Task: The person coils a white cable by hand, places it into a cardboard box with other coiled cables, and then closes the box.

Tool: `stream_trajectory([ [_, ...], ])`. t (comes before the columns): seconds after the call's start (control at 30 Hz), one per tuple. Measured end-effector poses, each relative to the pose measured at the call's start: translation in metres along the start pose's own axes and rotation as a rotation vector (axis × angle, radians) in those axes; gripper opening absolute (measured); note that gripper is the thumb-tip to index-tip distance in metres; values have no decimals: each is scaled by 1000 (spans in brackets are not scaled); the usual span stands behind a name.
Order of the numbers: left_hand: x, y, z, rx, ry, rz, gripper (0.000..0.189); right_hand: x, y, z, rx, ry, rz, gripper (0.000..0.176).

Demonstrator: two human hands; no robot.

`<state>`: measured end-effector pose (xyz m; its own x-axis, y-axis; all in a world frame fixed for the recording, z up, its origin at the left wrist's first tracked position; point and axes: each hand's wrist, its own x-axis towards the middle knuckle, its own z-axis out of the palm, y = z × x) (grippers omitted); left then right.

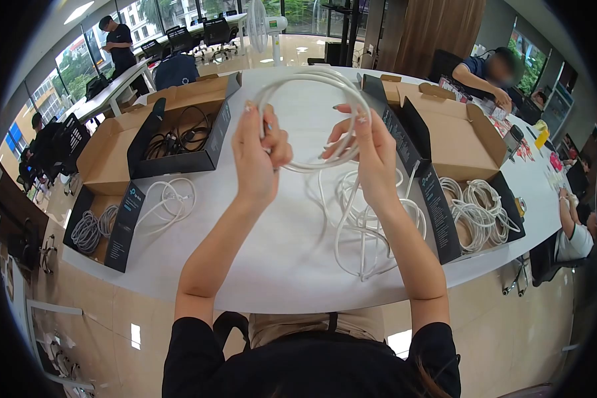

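Observation:
A coil of white cable [312, 77] is held up in front of me above the table, looped into a ring. My left hand [259, 142] is closed around the ring's left side. On the right side my right hand [371, 142] grips the loops between thumb and palm, with some fingers spread inside the ring. Below and beside my right forearm lies a loose tangle of white cable [361, 232] on the white table [272, 259]. A smaller white cable loop [172, 205] rests to the left of my left forearm.
Open black cardboard boxes stand on both sides. One box [182, 162] holds black cables [179, 136], another at left holds grey cable coils [93, 229]. The right-hand box [444, 225] holds white cable coils [477, 212]. A person [491, 69] sits at the far right; a fan [266, 30] stands behind.

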<state>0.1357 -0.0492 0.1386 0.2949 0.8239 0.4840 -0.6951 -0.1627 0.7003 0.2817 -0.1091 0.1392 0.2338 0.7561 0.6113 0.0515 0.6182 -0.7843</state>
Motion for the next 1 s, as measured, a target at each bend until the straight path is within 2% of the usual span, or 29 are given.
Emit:
stream_trajectory([
  [0.13,-4,-5,2,-201,-211,-114,34,1,-8,4,424,174,212,36],
  [0.23,-4,-9,-1,-379,-376,-269,35,5,-10,-25,815,-114,281,34],
  [0.4,-2,-23,-11,-695,-706,-387,37,8,-9,-38,902,-208,362,32],
  [0.5,-3,-28,-8,-753,-695,-378,35,9,-11,-40,820,-204,355,30],
  [0.6,12,-23,-9,-426,-733,-244,30,11,-20,-46,662,-144,296,26],
  [0.63,13,-17,-7,-181,-601,-134,25,11,-22,-46,538,-94,255,26],
  [0.7,15,-1,0,304,-322,83,31,11,-28,-46,293,5,170,25],
  [0.73,16,3,-3,491,-334,240,33,10,-31,-40,326,61,199,23],
  [0.8,15,9,-8,863,-351,554,44,10,-26,-35,322,14,192,24],
  [0.9,2,19,3,898,-394,482,42,11,-23,-32,269,13,186,26],
  [1.0,2,29,4,386,-351,136,41,9,-22,-30,252,7,184,26],
])
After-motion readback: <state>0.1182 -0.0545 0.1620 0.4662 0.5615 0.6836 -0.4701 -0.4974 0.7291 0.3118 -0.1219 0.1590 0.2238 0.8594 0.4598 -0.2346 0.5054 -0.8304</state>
